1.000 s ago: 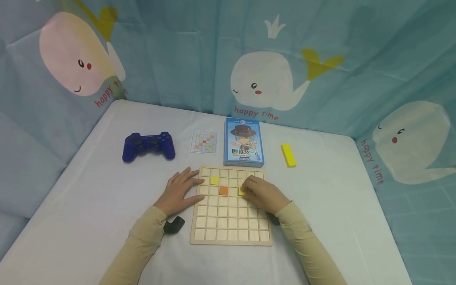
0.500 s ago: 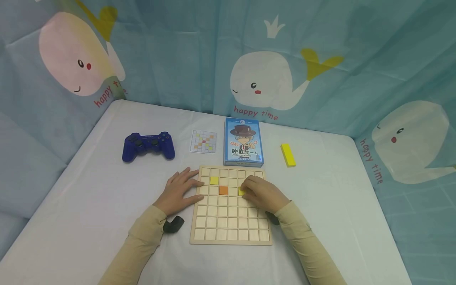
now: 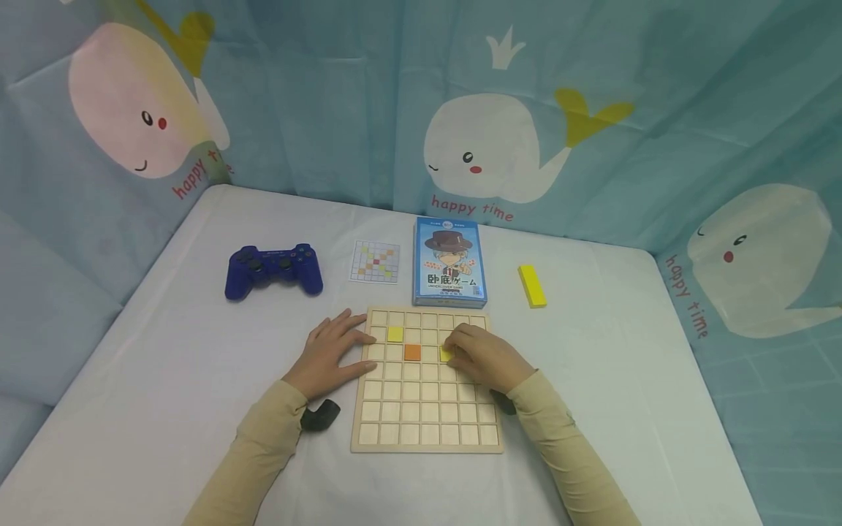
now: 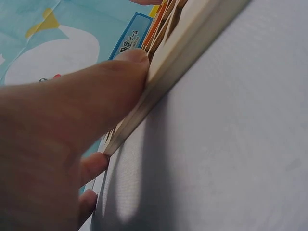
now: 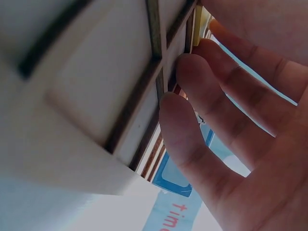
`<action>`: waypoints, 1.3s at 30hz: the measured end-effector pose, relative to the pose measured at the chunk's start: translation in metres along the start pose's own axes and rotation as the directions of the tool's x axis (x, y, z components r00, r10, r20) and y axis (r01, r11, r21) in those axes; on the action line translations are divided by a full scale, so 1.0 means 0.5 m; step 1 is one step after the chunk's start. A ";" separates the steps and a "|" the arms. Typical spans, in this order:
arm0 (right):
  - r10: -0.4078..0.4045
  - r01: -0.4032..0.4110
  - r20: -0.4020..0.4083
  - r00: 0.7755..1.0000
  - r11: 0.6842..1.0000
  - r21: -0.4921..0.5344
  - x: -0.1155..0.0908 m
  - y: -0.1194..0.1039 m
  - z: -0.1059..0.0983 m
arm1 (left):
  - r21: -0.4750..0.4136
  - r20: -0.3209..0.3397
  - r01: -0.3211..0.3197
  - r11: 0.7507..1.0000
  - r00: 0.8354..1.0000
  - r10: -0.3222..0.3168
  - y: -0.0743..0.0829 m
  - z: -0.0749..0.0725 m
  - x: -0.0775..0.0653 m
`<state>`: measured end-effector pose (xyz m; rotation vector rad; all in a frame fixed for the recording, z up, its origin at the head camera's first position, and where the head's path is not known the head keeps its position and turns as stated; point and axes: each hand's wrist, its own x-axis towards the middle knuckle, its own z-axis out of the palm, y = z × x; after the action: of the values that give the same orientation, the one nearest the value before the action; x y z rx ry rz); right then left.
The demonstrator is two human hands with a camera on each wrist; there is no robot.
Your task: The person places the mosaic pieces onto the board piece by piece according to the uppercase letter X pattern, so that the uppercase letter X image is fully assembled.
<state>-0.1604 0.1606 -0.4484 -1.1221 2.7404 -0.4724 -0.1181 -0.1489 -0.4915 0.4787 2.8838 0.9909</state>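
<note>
A wooden grid board (image 3: 421, 413) lies flat in the middle. A yellow tile (image 3: 395, 334) and an orange tile (image 3: 412, 352) sit in cells at its upper left. My right hand (image 3: 490, 356) pinches another yellow tile (image 3: 446, 354) at a cell in the upper right part, covering some of it. In the right wrist view this yellow tile (image 5: 198, 26) shows beside the fingertips, while the other fingers rest near the board. My left hand (image 3: 332, 356) rests at the board's left edge, fingers spread; its thumb (image 4: 134, 62) touches the rim.
Behind the board lie a small card with a coloured grid pattern (image 3: 375, 261) and a blue game box (image 3: 450, 256). A blue game controller (image 3: 274, 270) is at the left. A yellow bar (image 3: 532, 286) lies to the right of the box.
</note>
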 end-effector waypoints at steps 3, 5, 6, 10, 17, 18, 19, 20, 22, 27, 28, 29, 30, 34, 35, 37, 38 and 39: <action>-0.004 0.004 -0.005 1.000 1.000 0.005 -0.001 0.001 0.001 | -0.001 -0.001 -0.004 1.000 1.000 0.004 0.000 0.001 0.000; -0.005 0.005 -0.006 1.000 1.000 0.008 -0.001 0.002 0.002 | -0.002 -0.003 -0.007 1.000 1.000 0.007 -0.001 0.001 0.000; -0.004 0.004 -0.005 1.000 1.000 0.009 -0.001 0.002 0.002 | -0.004 -0.003 -0.008 1.000 1.000 0.008 -0.001 0.001 0.000; 0.017 -0.017 0.005 1.000 1.000 0.017 -0.002 0.001 -0.001 | -0.002 -0.011 -0.012 1.000 1.000 0.012 -0.002 0.001 -0.001; 0.146 -0.145 -0.022 0.989 0.989 0.025 -0.040 0.017 -0.027 | 0.028 -0.012 -0.024 0.999 1.000 0.025 -0.006 0.002 -0.001; 0.166 -0.166 -0.030 0.986 0.986 0.023 -0.051 0.022 -0.032 | 0.028 -0.011 -0.023 0.999 1.000 0.024 -0.006 0.002 0.000; 0.177 -0.176 -0.044 0.983 0.984 0.016 -0.063 0.029 -0.035 | 0.028 -0.011 -0.022 0.999 1.000 0.023 -0.006 0.002 0.000; 0.197 -0.197 -0.052 0.979 0.980 0.008 -0.076 0.036 -0.038 | 0.028 -0.011 -0.022 0.999 1.000 0.022 -0.006 0.002 0.000; 0.233 -0.234 -0.067 0.970 0.972 -0.001 -0.105 0.048 -0.041 | 0.027 -0.010 -0.018 0.999 1.000 0.019 -0.006 0.002 0.000; 0.301 -0.300 -0.088 0.950 0.954 0.019 -0.175 0.075 -0.035 | 0.030 -0.005 -0.015 0.999 1.000 0.015 -0.006 0.003 0.000; 0.296 -0.296 -0.099 0.950 0.955 0.017 -0.187 0.080 -0.033 | 0.031 -0.004 -0.015 0.999 1.000 0.015 -0.006 0.003 -0.001; 0.294 -0.294 -0.109 0.950 0.956 0.014 -0.199 0.084 -0.031 | 0.030 -0.003 -0.013 0.999 1.000 0.013 -0.007 0.003 -0.001; 0.287 -0.288 -0.122 0.950 0.957 0.008 -0.209 0.087 -0.028 | 0.031 -0.002 -0.012 0.999 1.000 0.012 -0.007 0.003 -0.001; 0.270 -0.273 -0.167 0.948 0.962 0.009 -0.239 0.095 -0.021 | 0.035 -0.003 -0.008 0.999 1.000 0.008 -0.009 0.003 -0.001; 0.274 -0.275 -0.173 0.946 0.961 0.015 -0.244 0.097 -0.019 | 0.038 -0.003 -0.009 0.999 1.000 0.009 -0.008 0.003 0.000; 0.280 -0.280 -0.179 0.943 0.960 0.027 -0.254 0.100 -0.017 | 0.040 -0.004 -0.010 0.999 1.000 0.010 -0.008 0.003 0.000; 0.286 -0.286 -0.178 0.941 0.958 0.029 -0.258 0.102 -0.015 | 0.039 -0.005 -0.012 0.999 1.000 0.012 -0.007 0.003 0.000; 0.292 -0.291 -0.176 0.940 0.956 0.032 -0.261 0.103 -0.015 | 0.038 -0.004 -0.013 0.999 1.000 0.013 -0.007 0.004 0.000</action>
<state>-0.1035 0.2887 -0.4572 -0.6806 2.9887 -0.5613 -0.1188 -0.1502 -0.4949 0.4991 2.9122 0.9412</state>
